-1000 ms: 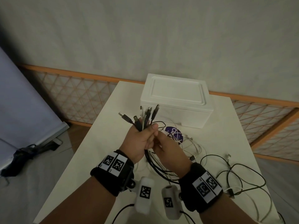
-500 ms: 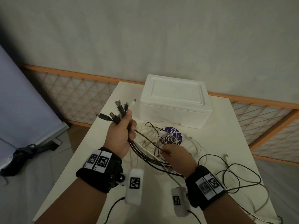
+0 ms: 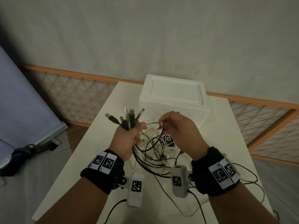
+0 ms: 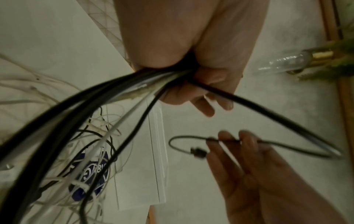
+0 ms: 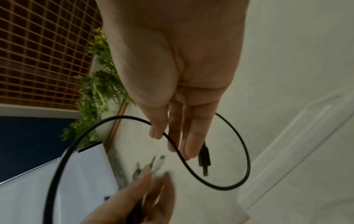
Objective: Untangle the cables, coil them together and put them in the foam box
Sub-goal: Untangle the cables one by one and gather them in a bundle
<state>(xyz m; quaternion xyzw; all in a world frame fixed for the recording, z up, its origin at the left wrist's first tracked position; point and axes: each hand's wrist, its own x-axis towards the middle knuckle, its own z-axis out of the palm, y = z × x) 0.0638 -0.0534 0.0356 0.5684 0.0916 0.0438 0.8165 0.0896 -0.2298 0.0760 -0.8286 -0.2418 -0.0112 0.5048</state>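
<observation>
The head view looks forward and down over the tabletop [image 3: 103, 130] at both hands, the wall beyond. Each wrist view looks close along its own palm to the fingertips. All three share the black cable [image 3: 163, 128] [image 4: 287, 147] [image 5: 191, 166] pinched by the right hand [image 3: 179, 131] [image 5: 178, 84] and the foam box [image 3: 174, 101] [image 4: 138, 181].

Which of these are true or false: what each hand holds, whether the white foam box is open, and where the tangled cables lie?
1. The left hand grips a bundle of black and white cables, plugs pointing up. True.
2. The right hand is empty. False: it pinches a thin black cable near its plug.
3. The white foam box stands open. False: its lid is on.
4. Loose cable loops lie on the white table. True.
</observation>
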